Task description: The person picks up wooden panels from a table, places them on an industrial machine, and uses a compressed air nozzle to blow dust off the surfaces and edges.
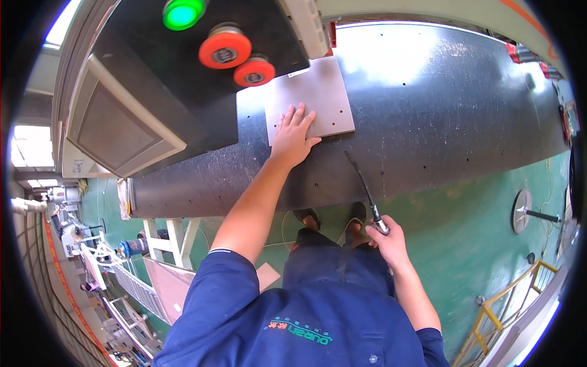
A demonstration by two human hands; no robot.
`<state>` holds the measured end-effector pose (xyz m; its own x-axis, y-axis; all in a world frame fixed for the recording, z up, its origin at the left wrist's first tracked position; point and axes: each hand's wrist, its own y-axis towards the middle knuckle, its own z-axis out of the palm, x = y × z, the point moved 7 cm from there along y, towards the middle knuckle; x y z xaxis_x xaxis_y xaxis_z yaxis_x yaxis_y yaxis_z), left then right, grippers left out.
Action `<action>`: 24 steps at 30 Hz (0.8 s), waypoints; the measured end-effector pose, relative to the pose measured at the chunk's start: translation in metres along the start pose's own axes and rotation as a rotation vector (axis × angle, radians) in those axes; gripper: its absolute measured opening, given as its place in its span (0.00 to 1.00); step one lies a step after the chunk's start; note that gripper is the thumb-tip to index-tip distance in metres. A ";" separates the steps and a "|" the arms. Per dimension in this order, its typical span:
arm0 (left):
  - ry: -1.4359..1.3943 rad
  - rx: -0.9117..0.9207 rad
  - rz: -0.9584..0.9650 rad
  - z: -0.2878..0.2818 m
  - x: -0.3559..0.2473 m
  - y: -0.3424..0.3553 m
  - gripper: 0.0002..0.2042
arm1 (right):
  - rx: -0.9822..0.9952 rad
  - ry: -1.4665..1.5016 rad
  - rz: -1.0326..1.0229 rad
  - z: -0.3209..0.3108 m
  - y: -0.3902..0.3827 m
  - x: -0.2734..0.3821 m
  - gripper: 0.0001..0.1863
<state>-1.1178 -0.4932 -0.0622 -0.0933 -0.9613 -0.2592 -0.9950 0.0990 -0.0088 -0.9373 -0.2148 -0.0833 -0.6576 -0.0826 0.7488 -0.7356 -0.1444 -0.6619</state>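
Observation:
A square grey metal plate with several small holes lies on a long dark table, its far edge close beside a dark control panel. My left hand rests on the plate's near-left part, fingers spread and lying flat. In my right hand, low at the table's front edge, is a slim tool with a metal body and a long bent black nozzle, which points up toward the plate without touching it.
The control panel has a lit green button and two red buttons. White frames stand at lower left, a yellow trolley at lower right, and a round metal base on the green floor.

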 end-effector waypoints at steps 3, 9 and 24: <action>-0.014 0.026 -0.007 -0.001 -0.003 0.000 0.31 | 0.019 -0.032 -0.001 0.007 0.000 0.007 0.09; -0.049 -0.027 -0.022 -0.003 -0.005 -0.002 0.31 | -0.081 -0.158 -0.049 -0.004 0.002 0.002 0.10; -0.054 -0.095 -0.145 -0.006 -0.014 -0.008 0.29 | -0.188 -0.828 -0.005 -0.033 -0.026 0.058 0.20</action>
<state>-1.1092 -0.4821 -0.0528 0.0509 -0.9484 -0.3130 -0.9969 -0.0668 0.0404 -0.9620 -0.1831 -0.0238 -0.3767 -0.7880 0.4870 -0.8012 0.0133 -0.5983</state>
